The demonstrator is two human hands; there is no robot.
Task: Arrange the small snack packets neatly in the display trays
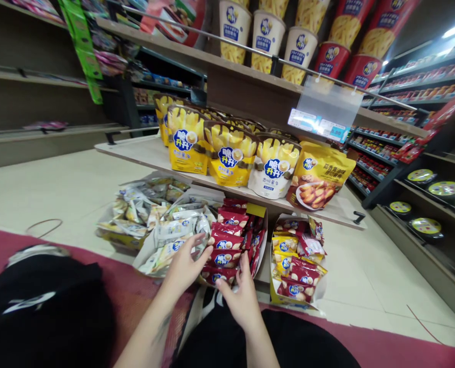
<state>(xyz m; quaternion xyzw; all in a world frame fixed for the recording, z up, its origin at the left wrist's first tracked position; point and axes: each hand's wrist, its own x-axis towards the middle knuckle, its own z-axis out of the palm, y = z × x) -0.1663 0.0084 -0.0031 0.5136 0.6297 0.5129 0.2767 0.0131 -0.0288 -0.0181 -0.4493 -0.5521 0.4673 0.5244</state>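
Note:
My left hand (186, 261) is open, its fingers reaching over the edge between the white snack packets (175, 230) and the red snack packets (227, 241). At the near end of the red packets, my right hand (240, 296) has its thumb and fingers apart, at or against the lowest ones. The red packets lie stacked in a row in an open carton, with more standing on edge at its right side. Whether my fingertips press on any packet, I cannot tell. A yellow card (256, 210) sticks up at the carton's back.
A carton of mixed red and yellow packets (298, 260) stands to the right, another carton (125, 237) to the left. Behind, a low shelf (143, 153) holds yellow pouches (231, 153); cups (265, 41) stand above. A knee in black (47, 306) is at left.

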